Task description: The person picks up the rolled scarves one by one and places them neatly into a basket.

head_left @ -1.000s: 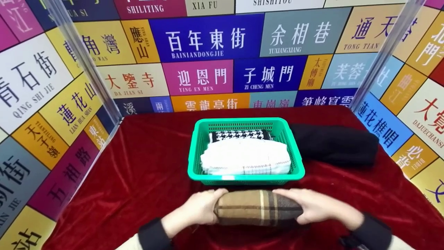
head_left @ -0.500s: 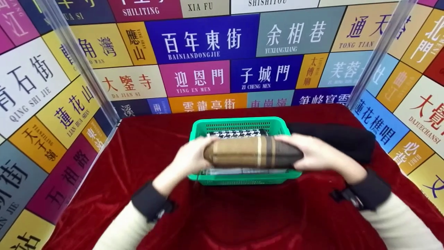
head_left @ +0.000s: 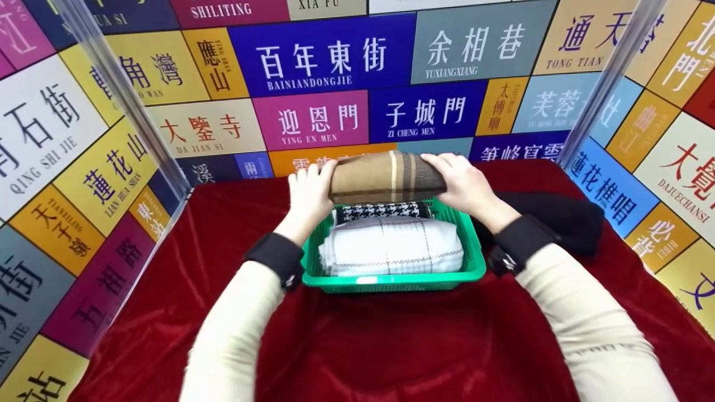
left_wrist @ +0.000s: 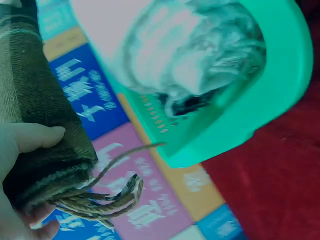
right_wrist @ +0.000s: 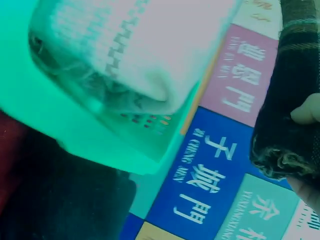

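Note:
A rolled brown plaid scarf [head_left: 385,176] is held up over the back of the green basket [head_left: 391,282]. My left hand [head_left: 310,187] grips its left end, thumb on the near side in the left wrist view, where tasselled fringe [left_wrist: 107,202] hangs from the roll. At the other end my right hand [head_left: 462,181] grips the dark part of the scarf [right_wrist: 287,95]. Below, inside the basket, lie a folded white cloth with fringed edges [head_left: 396,245] and, behind it, a black-and-white houndstooth cloth [head_left: 382,211], partly covered by the scarf in the head view.
A folded black cloth [head_left: 558,223] lies right of the basket, partly behind my right forearm. Dark red velvet [head_left: 413,346] covers the table. Walls of colourful printed signs [head_left: 324,61] stand behind and at both sides, with clear corner posts [head_left: 609,84].
Both hands have carried the plaid scarf up and away from the table's front, passing over the basket to its back edge. The white cloth, hidden half a second ago, shows again.

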Demonstrator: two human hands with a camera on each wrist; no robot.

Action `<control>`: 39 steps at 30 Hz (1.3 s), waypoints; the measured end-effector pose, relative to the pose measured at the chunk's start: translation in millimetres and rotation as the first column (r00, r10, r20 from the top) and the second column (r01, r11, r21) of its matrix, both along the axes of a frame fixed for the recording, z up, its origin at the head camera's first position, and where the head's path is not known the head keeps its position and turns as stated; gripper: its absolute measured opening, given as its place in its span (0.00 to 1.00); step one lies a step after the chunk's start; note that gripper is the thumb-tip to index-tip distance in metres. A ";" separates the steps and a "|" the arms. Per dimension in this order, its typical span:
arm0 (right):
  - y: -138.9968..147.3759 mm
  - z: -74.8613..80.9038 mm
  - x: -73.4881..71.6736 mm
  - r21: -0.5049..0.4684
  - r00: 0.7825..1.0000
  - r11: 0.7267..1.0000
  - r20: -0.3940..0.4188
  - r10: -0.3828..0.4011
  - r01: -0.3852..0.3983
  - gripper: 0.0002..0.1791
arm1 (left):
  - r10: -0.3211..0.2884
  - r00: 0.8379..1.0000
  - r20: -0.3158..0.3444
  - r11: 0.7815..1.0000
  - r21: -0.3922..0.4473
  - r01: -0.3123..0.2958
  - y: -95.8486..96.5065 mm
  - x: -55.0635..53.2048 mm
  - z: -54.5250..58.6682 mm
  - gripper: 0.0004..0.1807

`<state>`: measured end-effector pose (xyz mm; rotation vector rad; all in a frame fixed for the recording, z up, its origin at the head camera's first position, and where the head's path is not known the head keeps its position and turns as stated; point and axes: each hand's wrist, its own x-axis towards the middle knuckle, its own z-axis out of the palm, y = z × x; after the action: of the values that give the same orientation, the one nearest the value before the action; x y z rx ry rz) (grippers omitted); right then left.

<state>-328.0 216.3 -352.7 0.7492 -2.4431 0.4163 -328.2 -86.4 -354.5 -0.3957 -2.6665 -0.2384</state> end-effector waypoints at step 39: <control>-12.2 -47.6 -23.0 0.442 0.836 0.897 0.495 -0.237 -0.008 0.39 | 0.228 0.805 0.548 0.970 -0.200 -0.139 41.9 -18.3 -45.0 0.36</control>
<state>-351.0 204.1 -400.3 0.7153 -3.1633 0.0221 -346.5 -44.5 -399.4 -0.1084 -3.3054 -0.1012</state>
